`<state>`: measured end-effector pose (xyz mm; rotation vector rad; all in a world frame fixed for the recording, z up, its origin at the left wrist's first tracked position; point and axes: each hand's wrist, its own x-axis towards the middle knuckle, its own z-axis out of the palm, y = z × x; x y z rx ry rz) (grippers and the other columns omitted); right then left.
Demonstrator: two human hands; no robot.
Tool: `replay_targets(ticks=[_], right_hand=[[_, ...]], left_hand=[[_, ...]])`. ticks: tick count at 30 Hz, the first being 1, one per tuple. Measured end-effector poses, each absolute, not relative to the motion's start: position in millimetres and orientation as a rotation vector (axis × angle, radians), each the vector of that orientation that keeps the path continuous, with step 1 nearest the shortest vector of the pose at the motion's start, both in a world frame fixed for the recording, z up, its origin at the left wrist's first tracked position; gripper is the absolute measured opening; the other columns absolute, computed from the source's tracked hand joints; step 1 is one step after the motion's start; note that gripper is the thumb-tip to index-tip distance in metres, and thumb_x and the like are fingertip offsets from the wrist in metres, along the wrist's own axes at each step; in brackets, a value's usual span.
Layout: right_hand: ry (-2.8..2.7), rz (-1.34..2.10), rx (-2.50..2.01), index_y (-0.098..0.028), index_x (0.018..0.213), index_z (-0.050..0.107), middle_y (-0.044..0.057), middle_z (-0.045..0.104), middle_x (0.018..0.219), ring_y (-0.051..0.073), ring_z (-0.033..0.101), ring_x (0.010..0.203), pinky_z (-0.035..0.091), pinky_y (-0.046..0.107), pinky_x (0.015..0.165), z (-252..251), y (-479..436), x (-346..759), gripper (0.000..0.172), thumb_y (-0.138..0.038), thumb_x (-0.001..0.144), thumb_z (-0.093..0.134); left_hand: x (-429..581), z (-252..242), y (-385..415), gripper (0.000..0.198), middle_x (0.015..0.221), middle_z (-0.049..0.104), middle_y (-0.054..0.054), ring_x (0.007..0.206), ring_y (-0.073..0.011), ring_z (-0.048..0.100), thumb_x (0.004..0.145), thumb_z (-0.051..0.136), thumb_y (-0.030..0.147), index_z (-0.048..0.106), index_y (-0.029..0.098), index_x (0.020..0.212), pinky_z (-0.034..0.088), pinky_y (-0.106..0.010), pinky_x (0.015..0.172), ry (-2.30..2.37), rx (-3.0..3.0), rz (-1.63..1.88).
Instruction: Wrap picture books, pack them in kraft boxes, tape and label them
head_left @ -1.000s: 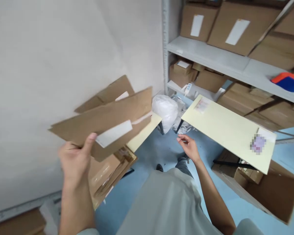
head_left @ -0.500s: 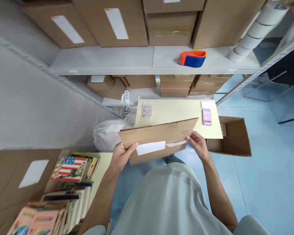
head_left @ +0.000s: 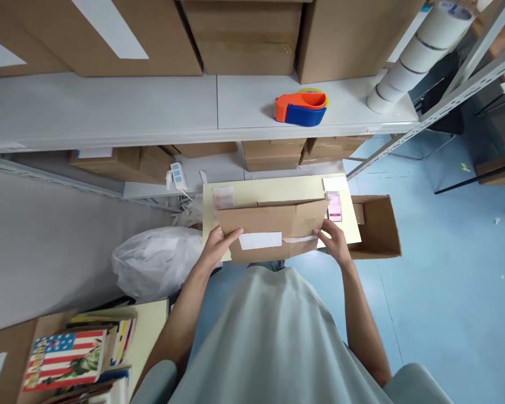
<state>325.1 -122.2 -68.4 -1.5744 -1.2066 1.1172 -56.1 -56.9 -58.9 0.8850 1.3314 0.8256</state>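
The left hand (head_left: 216, 246) grips the left end of a folded piece of brown cardboard (head_left: 273, 219), its thumb lying on the near face. The right hand (head_left: 335, 242) pinches the right end, thumb in front, so 2 hands support the piece. The cardboard is tilted in front of the body, over the near edge of a pale yellow table (head_left: 256, 192); whether it touches the tabletop I cannot tell. On its face, between the thumbs, is 1 white label (head_left: 261, 240), with 1 narrower white strip (head_left: 299, 239) to the right of it. Just beyond the right hand, a phone (head_left: 335, 211) lies on the table. An open carton (head_left: 381, 224) stands by the table's right end, and a translucent plastic bag (head_left: 157, 262) sits left of the left hand
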Motion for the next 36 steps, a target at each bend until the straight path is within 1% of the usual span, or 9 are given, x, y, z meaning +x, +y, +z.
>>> replay_targets(ticks=[6, 10, 12, 15, 19, 24, 27, 30, 36], right_hand=[[-1.191, 1.065, -1.730, -0.023, 0.132, 0.074, 0.016, 0.077, 0.137, 0.037, 0.072, 0.129, 0.057, 0.061, 0.115, -86.1, -89.9, 306.5, 0.057, -0.065, 0.094, 0.070], [-1.150, 1.191, -1.708, -0.026, 0.153, 0.066, 0.014, 0.056, 0.168, 0.038, 0.055, 0.153, 0.050, 0.057, 0.124, -86.5, -79.3, 287.8, 0.072, -0.072, 0.099, 0.062], [-1.039, 1.273, -1.701, -0.028, 0.162, 0.059, 0.012, 0.051, 0.173, 0.037, 0.050, 0.158, 0.048, 0.057, 0.127, -85.3, -78.0, 280.3, 0.078, -0.076, 0.100, 0.058], [-0.818, 1.378, -1.707, -0.032, 0.170, 0.048, 0.009, 0.055, 0.170, 0.035, 0.054, 0.156, 0.047, 0.058, 0.128, -86.2, -78.7, 274.4, 0.083, -0.077, 0.100, 0.059], [-0.717, 1.371, -1.737, -0.030, 0.167, 0.052, 0.011, 0.058, 0.167, 0.034, 0.053, 0.157, 0.043, 0.058, 0.131, -87.9, -77.7, 275.8, 0.089, -0.079, 0.095, 0.067], [-0.877, 1.363, -1.735, -0.025, 0.161, 0.060, 0.016, 0.066, 0.158, 0.037, 0.057, 0.154, 0.046, 0.060, 0.128, -79.4, -62.2, 284.0, 0.090, -0.077, 0.089, 0.078], [-0.979, 1.374, -1.641, -0.023, 0.153, 0.067, 0.016, 0.070, 0.154, 0.037, 0.062, 0.149, 0.050, 0.057, 0.127, -73.2, -46.4, 295.1, 0.081, -0.073, 0.090, 0.080], [-1.006, 1.375, -1.561, -0.020, 0.153, 0.066, 0.016, 0.069, 0.154, 0.037, 0.065, 0.146, 0.050, 0.056, 0.127, -71.7, -31.8, 313.4, 0.083, -0.073, 0.090, 0.080], [-0.954, 1.379, -1.504, -0.019, 0.155, 0.064, 0.017, 0.066, 0.157, 0.036, 0.063, 0.147, 0.050, 0.054, 0.129, -83.8, -9.8, 350.1, 0.087, -0.069, 0.087, 0.085]], left_hand=[[-46.2, -82.2, -8.4, 0.079, 0.151, 0.071, -0.016, 0.148, -0.0395, 0.060, 0.076, 0.091, 0.054, 0.071, 0.019, 0.144, 0.044, -0.054, 0.128, 1.128, 1.182, 0.682], [-36.5, -100.8, -2.6, 0.082, 0.170, 0.054, -0.012, 0.159, -0.0344, 0.049, 0.088, 0.071, 0.044, 0.053, 0.022, 0.165, 0.037, -0.047, 0.133, 1.049, 1.234, 0.684], [-34.9, -108.0, -3.4, 0.080, 0.173, 0.051, -0.010, 0.162, -0.0339, 0.044, 0.092, 0.060, 0.043, 0.050, 0.022, 0.168, 0.035, -0.046, 0.134, 1.057, 1.199, 0.686], [-35.9, -112.3, -2.4, 0.075, 0.169, 0.055, -0.009, 0.162, -0.0352, 0.043, 0.094, 0.053, 0.045, 0.055, 0.020, 0.165, 0.035, -0.048, 0.134, 1.082, 1.106, 0.697], [-40.4, -105.7, 3.8, 0.069, 0.153, 0.070, -0.012, 0.152, -0.0368, 0.055, 0.093, 0.057, 0.060, 0.073, 0.018, 0.145, 0.036, -0.053, 0.133, 1.079, 0.978, 0.725], [-41.0, -88.1, 5.3, 0.071, 0.135, 0.079, -0.016, 0.129, -0.0359, 0.072, 0.081, 0.077, 0.076, 0.081, 0.018, 0.122, 0.053, -0.049, 0.118, 1.283, 0.970, 0.736], [-28.5, -79.3, 1.9, 0.075, 0.132, 0.080, -0.017, 0.120, -0.0342, 0.076, 0.073, 0.085, 0.077, 0.080, 0.019, 0.121, 0.057, -0.047, 0.112, 1.387, 0.918, 0.764], [-6.0, -74.8, -1.4, 0.081, 0.128, 0.081, -0.017, 0.117, -0.0336, 0.077, 0.071, 0.086, 0.080, 0.079, 0.018, 0.122, 0.060, -0.046, 0.108, 1.450, 0.888, 0.772], [44.0, -76.2, -6.8, 0.082, 0.118, 0.082, -0.013, 0.119, -0.0327, 0.076, 0.074, 0.079, 0.084, 0.076, 0.018, 0.124, 0.065, -0.040, 0.099, 1.668, 0.801, 0.797]])
